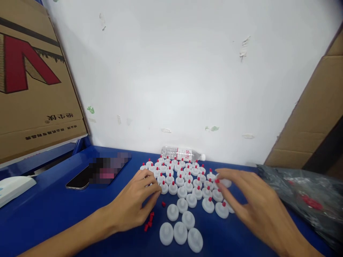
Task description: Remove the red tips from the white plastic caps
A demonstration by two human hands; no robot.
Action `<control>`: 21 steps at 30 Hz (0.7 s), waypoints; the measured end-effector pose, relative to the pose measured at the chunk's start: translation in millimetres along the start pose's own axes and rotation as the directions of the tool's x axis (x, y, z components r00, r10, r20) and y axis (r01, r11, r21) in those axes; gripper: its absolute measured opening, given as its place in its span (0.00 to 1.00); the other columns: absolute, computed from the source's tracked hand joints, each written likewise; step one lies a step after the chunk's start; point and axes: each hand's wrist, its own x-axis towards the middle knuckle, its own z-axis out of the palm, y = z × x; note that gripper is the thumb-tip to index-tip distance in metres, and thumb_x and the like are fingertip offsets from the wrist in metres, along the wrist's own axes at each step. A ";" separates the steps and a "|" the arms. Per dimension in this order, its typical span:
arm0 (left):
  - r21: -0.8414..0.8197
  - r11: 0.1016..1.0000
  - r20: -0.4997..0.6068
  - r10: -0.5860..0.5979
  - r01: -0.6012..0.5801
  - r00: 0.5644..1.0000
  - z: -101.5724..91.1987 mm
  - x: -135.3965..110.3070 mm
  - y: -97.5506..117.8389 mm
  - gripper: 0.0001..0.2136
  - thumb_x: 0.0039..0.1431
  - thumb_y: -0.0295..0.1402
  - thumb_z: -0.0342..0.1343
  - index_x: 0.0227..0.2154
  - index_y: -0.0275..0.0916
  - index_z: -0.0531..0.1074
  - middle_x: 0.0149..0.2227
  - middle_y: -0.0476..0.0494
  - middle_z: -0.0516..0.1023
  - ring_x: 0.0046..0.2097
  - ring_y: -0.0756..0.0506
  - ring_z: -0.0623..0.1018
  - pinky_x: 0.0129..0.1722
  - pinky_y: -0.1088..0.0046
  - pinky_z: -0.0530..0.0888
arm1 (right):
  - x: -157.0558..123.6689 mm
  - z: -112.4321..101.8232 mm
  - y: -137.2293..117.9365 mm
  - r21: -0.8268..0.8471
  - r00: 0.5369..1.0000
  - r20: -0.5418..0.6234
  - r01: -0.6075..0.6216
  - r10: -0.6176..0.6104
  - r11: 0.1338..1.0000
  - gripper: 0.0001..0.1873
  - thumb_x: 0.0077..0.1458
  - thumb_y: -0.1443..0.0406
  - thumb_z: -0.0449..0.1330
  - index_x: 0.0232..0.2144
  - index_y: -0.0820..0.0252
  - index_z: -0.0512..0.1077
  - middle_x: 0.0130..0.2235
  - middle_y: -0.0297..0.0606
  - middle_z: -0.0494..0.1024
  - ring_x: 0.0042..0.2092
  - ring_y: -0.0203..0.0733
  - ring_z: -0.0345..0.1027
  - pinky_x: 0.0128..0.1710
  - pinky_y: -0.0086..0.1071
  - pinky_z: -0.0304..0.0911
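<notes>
Red and small, a tip (217, 181) sits pinched in the grip of the right hand (253, 198), among white lids (221, 212) — what the left hand (137, 200) holds, near loose red pieces (150, 224), cannot be told — so fitting seems underway, next needing straight alignment.

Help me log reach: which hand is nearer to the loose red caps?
Left. The left hand is close beside the loose red caps, on their left; the right hand is farther off, to their right across the white discs.
</notes>
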 end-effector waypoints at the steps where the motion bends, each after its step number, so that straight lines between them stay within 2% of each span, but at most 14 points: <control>1: 0.008 1.000 0.014 -0.008 0.008 1.000 -0.3 0.6 -1.6 0.11 0.72 0.23 0.48 0.38 0.37 0.76 0.35 0.42 0.76 0.42 0.41 0.70 0.45 0.60 0.70 | -0.3 -1.2 6.4 -0.036 0.999 -0.004 -0.045 0.045 0.998 0.10 0.71 0.60 0.54 0.48 0.54 0.73 0.45 0.39 0.83 0.45 0.49 0.78 0.48 0.43 0.69; 6: 0.023 1.000 0.102 -0.023 0.020 0.995 2.0 0.1 -4.3 0.10 0.72 0.24 0.50 0.38 0.38 0.76 0.36 0.43 0.76 0.43 0.41 0.70 0.45 0.61 0.69 | -7.7 1.0 31.7 -0.217 0.955 0.039 -0.278 0.293 0.936 0.14 0.69 0.57 0.51 0.43 0.54 0.75 0.43 0.42 0.81 0.42 0.51 0.75 0.40 0.42 0.67; 10: -0.007 1.000 0.194 -0.006 0.008 0.981 5.3 -2.3 -5.5 0.05 0.72 0.27 0.57 0.44 0.41 0.77 0.41 0.44 0.78 0.46 0.41 0.71 0.48 0.64 0.71 | -20.6 10.4 46.1 -0.336 0.906 0.133 -0.341 0.403 0.878 0.14 0.65 0.59 0.53 0.35 0.55 0.77 0.35 0.45 0.79 0.37 0.54 0.73 0.35 0.43 0.62; 14: 0.009 1.000 0.223 0.021 -0.024 0.975 5.9 -3.0 -6.8 0.07 0.73 0.26 0.56 0.47 0.42 0.77 0.44 0.44 0.77 0.47 0.42 0.72 0.48 0.66 0.72 | -29.2 18.5 49.0 -0.340 0.848 0.262 -0.365 0.460 0.867 0.11 0.62 0.60 0.55 0.32 0.53 0.77 0.27 0.39 0.78 0.30 0.49 0.72 0.31 0.40 0.58; 16: 0.013 0.999 0.229 0.040 -0.044 0.973 6.2 -2.7 -6.8 0.08 0.72 0.25 0.57 0.47 0.42 0.78 0.44 0.45 0.78 0.47 0.42 0.72 0.47 0.67 0.72 | -30.9 21.0 47.5 -0.312 0.834 0.307 -0.368 0.459 0.876 0.11 0.62 0.60 0.56 0.31 0.52 0.77 0.25 0.36 0.78 0.28 0.47 0.73 0.29 0.38 0.57; 21: 0.039 0.995 0.241 0.077 -0.089 0.967 8.7 -2.0 -7.6 0.10 0.70 0.23 0.59 0.48 0.42 0.79 0.43 0.44 0.79 0.47 0.42 0.74 0.46 0.69 0.73 | -31.9 23.8 45.3 -0.250 0.810 0.380 -0.375 0.447 0.893 0.19 0.69 0.57 0.51 0.30 0.50 0.79 0.24 0.33 0.80 0.26 0.45 0.77 0.26 0.35 0.58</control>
